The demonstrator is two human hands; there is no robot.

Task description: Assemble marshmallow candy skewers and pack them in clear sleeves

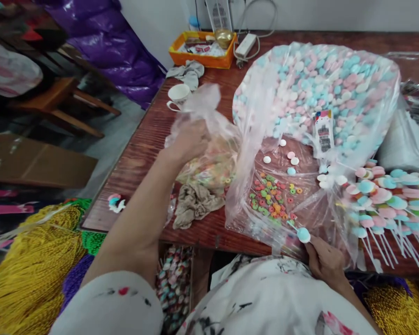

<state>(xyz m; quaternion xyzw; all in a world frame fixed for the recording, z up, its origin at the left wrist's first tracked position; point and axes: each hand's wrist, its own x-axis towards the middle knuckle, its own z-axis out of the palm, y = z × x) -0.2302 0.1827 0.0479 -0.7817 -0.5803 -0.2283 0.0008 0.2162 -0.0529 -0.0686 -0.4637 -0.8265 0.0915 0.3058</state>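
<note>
My left hand [192, 139] is at the clear plastic bag [226, 125] of colourful ring-shaped pieces; its fingers are blurred and partly hidden by the plastic. Low at the table's front edge, my right hand [326, 256] pinches a stick with a blue-and-white marshmallow [303, 235] on it, the pale tip pointing up and left. Beyond it, loose cereal rings [274, 197] in red, green, orange and yellow lie on clear plastic. A few loose marshmallows [291, 171] are scattered behind them. Many finished-looking marshmallow sticks [387, 200] are piled to the right.
A large bag of pastel marshmallows [335, 88] fills the back right, with a small printed packet [323, 132] on it. A crumpled cloth [197, 204], a white cup [179, 95], an orange tray [202, 60] and a power strip [246, 45] share the table. Yellow cords [31, 260] hang left.
</note>
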